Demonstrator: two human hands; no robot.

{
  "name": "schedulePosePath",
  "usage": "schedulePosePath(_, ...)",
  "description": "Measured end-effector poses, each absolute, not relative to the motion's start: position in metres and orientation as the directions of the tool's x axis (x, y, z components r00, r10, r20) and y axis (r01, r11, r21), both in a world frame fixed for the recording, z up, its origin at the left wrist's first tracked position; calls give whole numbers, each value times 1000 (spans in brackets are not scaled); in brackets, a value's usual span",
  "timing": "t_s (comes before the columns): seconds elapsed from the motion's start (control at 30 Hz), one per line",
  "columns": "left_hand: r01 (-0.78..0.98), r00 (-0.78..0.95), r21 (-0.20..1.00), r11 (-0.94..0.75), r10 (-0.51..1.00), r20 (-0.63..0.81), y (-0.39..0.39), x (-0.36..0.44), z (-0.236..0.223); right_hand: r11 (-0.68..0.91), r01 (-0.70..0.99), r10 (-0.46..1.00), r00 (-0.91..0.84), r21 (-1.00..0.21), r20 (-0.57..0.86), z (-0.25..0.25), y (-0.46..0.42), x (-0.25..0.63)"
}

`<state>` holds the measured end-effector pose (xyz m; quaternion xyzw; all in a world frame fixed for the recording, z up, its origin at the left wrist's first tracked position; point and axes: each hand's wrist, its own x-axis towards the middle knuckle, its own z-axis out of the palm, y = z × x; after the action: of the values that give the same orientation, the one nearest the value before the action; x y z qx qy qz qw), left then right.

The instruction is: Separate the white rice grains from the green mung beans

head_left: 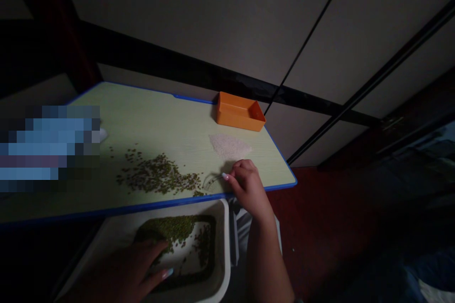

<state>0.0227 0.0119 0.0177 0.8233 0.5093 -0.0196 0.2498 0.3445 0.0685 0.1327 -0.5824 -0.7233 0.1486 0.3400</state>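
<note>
My right hand (247,182) rests on the near edge of a pale table with a blue rim (277,151), fingers curled, fingertips touching the surface beside a few grains. A scatter of green beans (156,175) lies left of it and a small heap of white rice (229,145) just beyond it. Below the table edge, my left hand (131,272) lies with its fingers wrapped over the near side of a white tub (222,246), thumb inside, touching the green beans in the tub (177,229).
An orange tray (240,112) stands at the table's far edge. A blurred blue patch (50,147) covers the left end of the table. Dark wall panels rise behind, and a dim red floor (320,227) lies to the right.
</note>
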Motion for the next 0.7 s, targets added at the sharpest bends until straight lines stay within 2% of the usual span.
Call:
schedulePosePath(0.33,833,491,408,-374,839,-233,11,20,13,305,704,942,-124,-641,312,135,61,348)
schedulePosePath(0.53,831,484,429,-355,840,-243,10,24,16,284,735,940,-88,-616,329,135,68,344)
schedulePosePath(0.7,842,477,407,-353,840,-258,9,22,15,312,723,938,-133,-617,319,137,73,341)
